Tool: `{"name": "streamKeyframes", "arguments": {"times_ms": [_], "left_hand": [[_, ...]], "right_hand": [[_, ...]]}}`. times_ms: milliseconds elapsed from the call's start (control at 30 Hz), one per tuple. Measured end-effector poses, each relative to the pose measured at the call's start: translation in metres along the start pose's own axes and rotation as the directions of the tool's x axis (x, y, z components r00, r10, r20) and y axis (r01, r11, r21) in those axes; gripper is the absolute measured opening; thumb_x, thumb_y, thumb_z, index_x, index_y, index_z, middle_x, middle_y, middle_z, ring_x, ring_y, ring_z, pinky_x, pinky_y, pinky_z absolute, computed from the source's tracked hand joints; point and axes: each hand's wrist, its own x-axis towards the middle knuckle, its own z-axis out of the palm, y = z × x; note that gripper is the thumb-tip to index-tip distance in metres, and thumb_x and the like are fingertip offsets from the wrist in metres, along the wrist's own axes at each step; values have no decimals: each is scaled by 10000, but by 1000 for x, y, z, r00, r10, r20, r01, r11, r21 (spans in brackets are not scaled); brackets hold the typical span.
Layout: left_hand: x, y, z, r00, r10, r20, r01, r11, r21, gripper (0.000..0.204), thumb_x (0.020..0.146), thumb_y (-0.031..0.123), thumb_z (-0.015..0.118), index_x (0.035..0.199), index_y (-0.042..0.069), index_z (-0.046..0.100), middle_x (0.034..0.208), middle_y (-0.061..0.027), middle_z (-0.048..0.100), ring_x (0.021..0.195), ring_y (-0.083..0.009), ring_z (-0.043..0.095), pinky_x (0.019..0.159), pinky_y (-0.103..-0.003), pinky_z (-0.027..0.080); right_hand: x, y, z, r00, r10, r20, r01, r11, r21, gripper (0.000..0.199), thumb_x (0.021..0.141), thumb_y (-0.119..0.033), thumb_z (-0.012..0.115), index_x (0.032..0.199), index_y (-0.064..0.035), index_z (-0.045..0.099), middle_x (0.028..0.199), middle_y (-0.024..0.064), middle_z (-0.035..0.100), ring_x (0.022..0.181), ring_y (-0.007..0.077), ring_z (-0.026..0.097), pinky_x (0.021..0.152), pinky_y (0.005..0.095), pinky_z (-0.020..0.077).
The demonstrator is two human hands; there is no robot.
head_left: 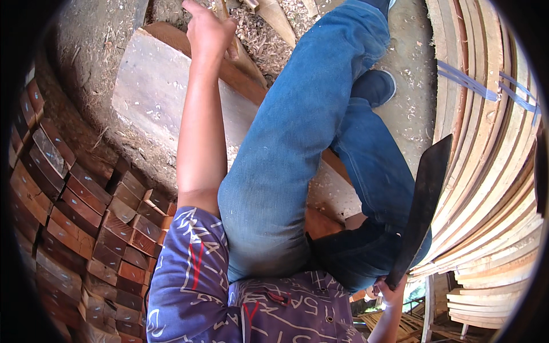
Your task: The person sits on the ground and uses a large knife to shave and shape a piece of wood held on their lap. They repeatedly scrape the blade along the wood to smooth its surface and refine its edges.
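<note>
My left hand [210, 30] is stretched far forward at the upper edge, with a finger and the thumb spread apart. Beside the thumb lies a narrow, pale strip of wood [247, 62]; I cannot tell whether the hand touches it. Low on the right, my right hand [392, 290] is closed on a machete, its handle hidden in the fist. The machete's long dark blade [424, 206] points up and forward, outside my bent leg [286, 131]. A thick wooden block [151, 94] lies in front of me, partly under my forearm and leg.
Stacked reddish wood blocks [80, 228] stand at the left. Bundled long pale slats [486, 171], tied with blue-purple strapping [468, 80], curve along the right side. Wood shavings [260, 37] and a tapered wood piece [277, 22] lie on the ground ahead. My dark shoe [374, 88] rests on concrete.
</note>
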Motion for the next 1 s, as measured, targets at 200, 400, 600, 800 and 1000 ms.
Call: {"name": "streamKeyframes", "arguments": {"times_ms": [200, 400, 600, 800, 1000], "left_hand": [[-20, 26, -54, 998, 68, -8, -67, 970, -233, 755, 773, 54, 747, 1344, -30, 259, 852, -142, 653, 819, -202, 676, 687, -299, 556], [-71, 44, -106, 983, 183, -3, -132, 693, -709, 662, 823, 17, 707, 1361, -16, 324, 889, -120, 646, 816, -183, 667, 706, -268, 557], [-120, 59, -150, 951, 260, 169, 145, 111, -983, 542, 831, -55, 668, 1320, -88, 435, 1002, -128, 666, 913, -142, 656, 829, -268, 541], [-155, 61, -169, 970, 184, 160, 117, 222, -968, 520, 847, -76, 632, 1328, -82, 437, 978, -114, 673, 899, -136, 655, 804, -259, 541], [-95, 23, -100, 967, -74, 244, 255, 346, -903, 542, 839, -29, 657, 1326, -52, 421, 923, -100, 651, 839, -153, 648, 715, -275, 540]], "right_hand": [[-2, 11, -6, 999, -37, 34, 39, 998, -43, 210, 791, -96, 746, 798, 47, 593, 627, 108, 619, 483, 136, 582, 438, 253, 470], [0, 17, 3, 991, -118, 64, 117, 993, 19, 182, 797, -73, 729, 794, 50, 595, 610, 104, 604, 468, 146, 571, 418, 265, 472], [0, 20, 15, 989, -138, 59, 142, 987, -70, 167, 813, -77, 688, 730, 26, 587, 540, 77, 562, 436, 136, 546, 398, 255, 450], [-3, 25, 29, 969, -246, 21, 246, 955, -167, 212, 860, -90, 650, 678, -7, 579, 509, 56, 545, 391, 123, 515, 370, 251, 407], [-2, 22, 20, 973, -230, 32, 232, 951, -205, 271, 866, -179, 668, 688, 4, 577, 493, 77, 540, 370, 150, 513, 359, 268, 407]]}}
